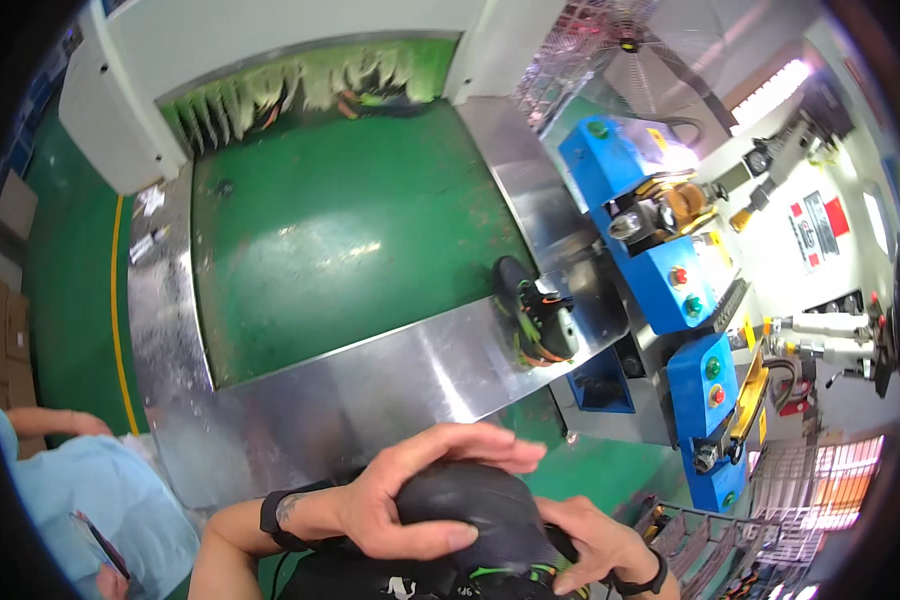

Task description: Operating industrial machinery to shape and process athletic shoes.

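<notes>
I hold a black shoe (482, 505) with green trim close to my body, its rounded toe pointing away from me. My left hand (385, 495) wraps the toe from the left, thumb lying across the top and fingers over the far side. On the right side of the shoe is my right hand (595, 540), its thumb near the green-trimmed part and its other fingers partly hidden. Another dark shoe with green and orange trim (540, 320) stands on the metal ledge ahead to the right.
A green conveyor belt (360, 240) runs in a metal frame (340, 415) toward a fringed opening holding more shoes (380, 103). Blue machine housings (665, 285) with buttons stand at right, below a large fan (628, 50). A person in light blue (110, 510) is at left.
</notes>
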A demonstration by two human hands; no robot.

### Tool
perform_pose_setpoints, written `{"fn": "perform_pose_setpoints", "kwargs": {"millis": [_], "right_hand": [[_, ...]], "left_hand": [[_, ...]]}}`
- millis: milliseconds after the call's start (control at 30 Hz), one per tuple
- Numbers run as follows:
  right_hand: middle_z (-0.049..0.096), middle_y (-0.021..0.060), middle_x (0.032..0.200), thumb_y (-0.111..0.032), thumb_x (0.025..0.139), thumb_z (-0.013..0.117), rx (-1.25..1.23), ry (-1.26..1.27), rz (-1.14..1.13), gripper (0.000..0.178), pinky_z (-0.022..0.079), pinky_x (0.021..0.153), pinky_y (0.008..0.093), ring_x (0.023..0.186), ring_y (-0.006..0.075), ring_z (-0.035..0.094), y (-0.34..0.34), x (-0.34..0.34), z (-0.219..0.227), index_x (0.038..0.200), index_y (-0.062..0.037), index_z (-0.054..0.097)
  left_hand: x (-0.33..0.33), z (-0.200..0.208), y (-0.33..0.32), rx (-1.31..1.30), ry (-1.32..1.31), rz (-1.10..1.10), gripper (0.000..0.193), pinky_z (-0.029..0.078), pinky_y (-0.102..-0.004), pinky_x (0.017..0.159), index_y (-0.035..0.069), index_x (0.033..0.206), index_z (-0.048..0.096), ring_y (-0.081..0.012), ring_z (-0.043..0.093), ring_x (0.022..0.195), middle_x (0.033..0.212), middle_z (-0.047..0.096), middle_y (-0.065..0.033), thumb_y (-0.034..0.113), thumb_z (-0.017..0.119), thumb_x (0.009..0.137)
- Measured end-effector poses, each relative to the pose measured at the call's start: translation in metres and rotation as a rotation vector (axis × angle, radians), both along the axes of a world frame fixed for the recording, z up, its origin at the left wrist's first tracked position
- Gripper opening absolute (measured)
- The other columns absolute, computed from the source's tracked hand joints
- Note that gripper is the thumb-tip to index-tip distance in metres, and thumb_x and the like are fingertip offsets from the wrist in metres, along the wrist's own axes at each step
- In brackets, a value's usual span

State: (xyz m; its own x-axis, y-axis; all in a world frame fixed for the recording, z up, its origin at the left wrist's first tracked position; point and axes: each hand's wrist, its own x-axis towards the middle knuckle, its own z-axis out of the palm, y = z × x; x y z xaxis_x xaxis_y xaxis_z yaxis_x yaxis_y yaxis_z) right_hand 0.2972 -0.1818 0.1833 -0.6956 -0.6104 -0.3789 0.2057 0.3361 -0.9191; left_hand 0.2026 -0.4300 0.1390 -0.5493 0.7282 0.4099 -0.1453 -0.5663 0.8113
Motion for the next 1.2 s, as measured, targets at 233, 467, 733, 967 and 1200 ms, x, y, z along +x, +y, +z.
{"fn": "perform_pose_setpoints", "kwargs": {"millis": [233,467,733,967,1200], "right_hand": [[0.059,0.0257,0.119,-0.071,0.055,0.073,0.204,-0.165,0.016,0.113,0.045,0.091,0.0419,0.11,0.0416,0.058,-0.024,-0.016,0.029,0.132,0.0071,0.044],[0.064,0.02,0.11,-0.071,0.056,0.074,0.219,-0.045,0.083,0.106,0.049,0.083,0.0378,0.099,0.0363,0.064,-0.03,-0.014,0.021,0.129,0.0031,0.049],[0.048,0.0342,0.128,-0.064,0.054,0.077,0.294,-0.084,0.174,0.121,0.042,0.095,0.0442,0.115,0.0481,0.049,-0.019,-0.009,0.035,0.138,0.0102,0.031],[0.059,0.0274,0.115,-0.07,0.052,0.074,0.391,0.062,-0.037,0.111,0.047,0.088,0.0418,0.105,0.0441,0.058,-0.017,0.008,0.061,0.129,0.0066,0.047],[0.062,0.0241,0.108,-0.07,0.048,0.076,0.447,0.076,-0.212,0.109,0.047,0.083,0.0395,0.097,0.0416,0.062,-0.01,0.026,0.078,0.125,0.0041,0.053]], "left_hand": [[0.032,-0.023,-0.018,0.21,-0.315,0.013,0.095,0.029,-0.0487,0.109,-0.001,0.147,0.002,-0.0383,0.04,0.131,0.14,0.033,-0.0275,0.005,0.063,0.075],[0.035,-0.018,-0.03,0.216,-0.317,0.025,0.096,0.029,-0.0483,0.11,0.0,0.147,0.002,-0.0376,0.04,0.131,0.139,0.033,-0.0269,0.006,0.064,0.075],[0.039,-0.012,-0.027,0.222,-0.33,0.078,0.098,0.032,-0.0459,0.108,0.002,0.147,0.002,-0.0358,0.042,0.129,0.136,0.035,-0.0235,0.007,0.065,0.073],[0.026,-0.004,-0.002,0.251,-0.25,-0.02,0.099,0.035,-0.0449,0.106,0.004,0.147,0.002,-0.035,0.044,0.127,0.128,0.038,-0.0196,0.007,0.065,0.07],[0.016,0.001,0.03,0.308,-0.214,-0.124,0.099,0.038,-0.0446,0.103,0.0,0.145,0.003,-0.036,0.048,0.123,0.123,0.039,-0.0167,0.008,0.064,0.068]]}}
